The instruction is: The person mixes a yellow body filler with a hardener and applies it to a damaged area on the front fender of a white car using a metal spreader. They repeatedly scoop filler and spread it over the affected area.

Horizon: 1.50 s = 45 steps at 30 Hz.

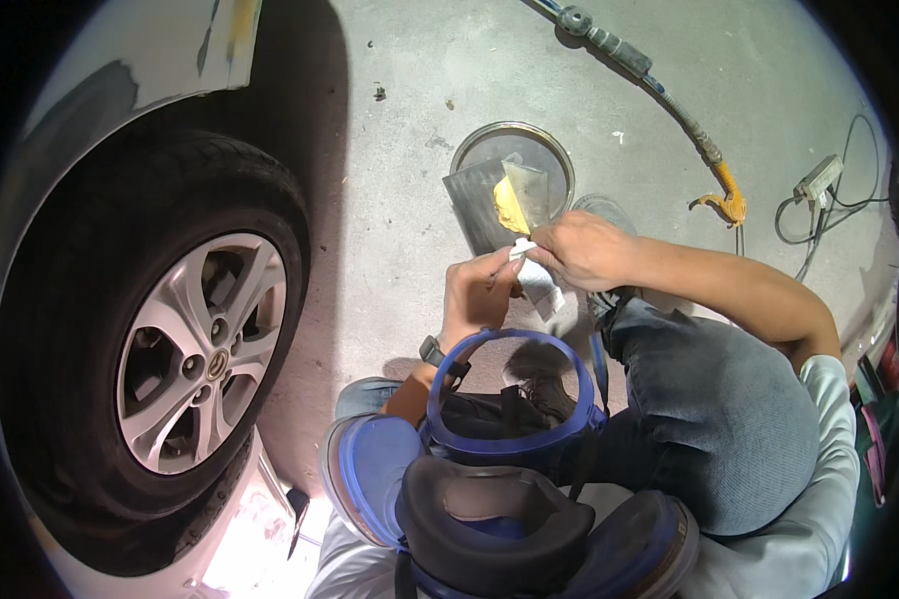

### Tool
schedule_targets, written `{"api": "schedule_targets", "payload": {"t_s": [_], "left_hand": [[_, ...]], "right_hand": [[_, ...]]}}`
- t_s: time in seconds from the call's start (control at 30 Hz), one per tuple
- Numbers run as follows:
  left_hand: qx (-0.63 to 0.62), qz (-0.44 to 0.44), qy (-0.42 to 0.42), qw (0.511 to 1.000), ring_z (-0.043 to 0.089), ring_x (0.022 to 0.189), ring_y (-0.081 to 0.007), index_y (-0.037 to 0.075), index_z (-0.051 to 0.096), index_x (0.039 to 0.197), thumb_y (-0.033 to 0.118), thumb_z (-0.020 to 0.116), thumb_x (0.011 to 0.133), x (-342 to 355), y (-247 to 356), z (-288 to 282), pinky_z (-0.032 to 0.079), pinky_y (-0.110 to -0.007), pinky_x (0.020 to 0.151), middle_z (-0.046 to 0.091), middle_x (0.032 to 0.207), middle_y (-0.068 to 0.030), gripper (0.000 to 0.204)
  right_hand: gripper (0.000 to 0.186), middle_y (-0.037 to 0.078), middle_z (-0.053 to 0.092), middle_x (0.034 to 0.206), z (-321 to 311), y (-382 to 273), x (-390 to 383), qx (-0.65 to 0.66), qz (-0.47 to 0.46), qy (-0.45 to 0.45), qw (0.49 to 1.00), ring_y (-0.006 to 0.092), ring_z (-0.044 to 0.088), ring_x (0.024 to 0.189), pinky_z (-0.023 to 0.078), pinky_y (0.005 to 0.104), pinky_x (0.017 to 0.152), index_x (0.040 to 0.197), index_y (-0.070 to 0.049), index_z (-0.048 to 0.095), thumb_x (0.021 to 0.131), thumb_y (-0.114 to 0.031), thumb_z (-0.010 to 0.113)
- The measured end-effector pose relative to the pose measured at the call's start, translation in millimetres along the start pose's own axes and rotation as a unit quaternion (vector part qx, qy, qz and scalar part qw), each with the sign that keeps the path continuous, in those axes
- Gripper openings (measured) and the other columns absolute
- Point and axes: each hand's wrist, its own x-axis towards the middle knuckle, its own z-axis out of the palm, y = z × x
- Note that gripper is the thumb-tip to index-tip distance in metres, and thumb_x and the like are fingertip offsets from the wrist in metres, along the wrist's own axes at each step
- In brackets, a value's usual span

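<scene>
My left hand point(477, 290) and my right hand point(584, 245) are both closed on a crumpled white paper piece point(537, 280), pinching its upper end. Just beyond them, a dark flat board point(474, 215) and a translucent spreader point(532, 195) bearing yellow paste point(507, 208) lie over a round metal lid point(564, 160). A blue respirator point(365, 469) with dark cushion and blue oval head piece point(509, 439) hangs below my hands, over my lap.
A car wheel point(200, 349) and patchy bodywork point(140, 50) stand at left. A hose point(619, 50) with a yellow trigger fitting point(724, 205) lies at upper right, beside a grey box point(819, 180) with cables. A bright light point(260, 549) shines at lower left.
</scene>
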Motion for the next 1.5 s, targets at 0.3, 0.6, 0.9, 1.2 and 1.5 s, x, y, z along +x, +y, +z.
{"api": "schedule_targets", "payload": {"t_s": [0.3,0.6,0.9,1.2,1.5], "left_hand": [[0.011,-0.018,0.008,1.000,0.066,0.065,-0.0103,0.000,0.079,0.112,0.012,0.068,0.103,7,-5,2,0.053,-0.029,0.060,0.072,0.071,-0.0063,0.019],[0.009,-0.057,-0.024,0.998,0.065,0.064,-0.0105,-0.003,0.079,0.108,0.014,0.068,0.104,8,-1,0,0.052,-0.029,0.059,0.071,0.069,-0.0060,0.021],[-0.032,-0.075,-0.038,0.996,0.068,0.064,-0.0128,-0.005,0.079,0.103,0.016,0.068,0.103,7,-6,1,0.056,-0.030,0.059,0.072,0.071,-0.0082,0.024],[-0.098,-0.195,-0.074,0.973,0.067,0.063,-0.0137,-0.006,0.078,0.097,0.022,0.067,0.104,10,-7,3,0.057,-0.030,0.059,0.071,0.072,-0.0082,0.031],[-0.009,-0.107,0.085,0.991,0.064,0.072,-0.0100,-0.001,0.074,0.094,0.021,0.072,0.098,-9,-4,-19,0.053,-0.028,0.066,0.069,0.075,-0.0044,0.023]], "right_hand": [[0.042,0.029,0.065,0.074,0,6,6,0.017,0.011,0.005,1.000,0.0496,0.067,0.081,0.053,0.0561,0.079,0.085,0.004,0.068,0.107,-0.028,0.054],[0.045,0.030,0.065,0.073,4,7,7,0.005,0.041,0.009,0.999,0.0501,0.068,0.082,0.054,0.0568,0.079,0.083,0.006,0.070,0.106,-0.031,0.056],[0.044,0.032,0.068,0.078,6,3,7,0.035,0.082,-0.004,0.996,0.0492,0.070,0.085,0.055,0.0562,0.082,0.083,0.008,0.072,0.102,-0.030,0.059],[0.043,0.029,0.070,0.081,4,7,15,0.079,0.172,-0.068,0.980,0.0436,0.071,0.080,0.054,0.0517,0.076,0.090,0.006,0.075,0.098,-0.035,0.064],[0.047,0.020,0.061,0.066,-40,7,-24,0.123,0.109,-0.012,0.986,0.0277,0.060,0.061,0.048,0.0440,0.063,0.083,0.004,0.071,0.100,-0.039,0.064]]}}
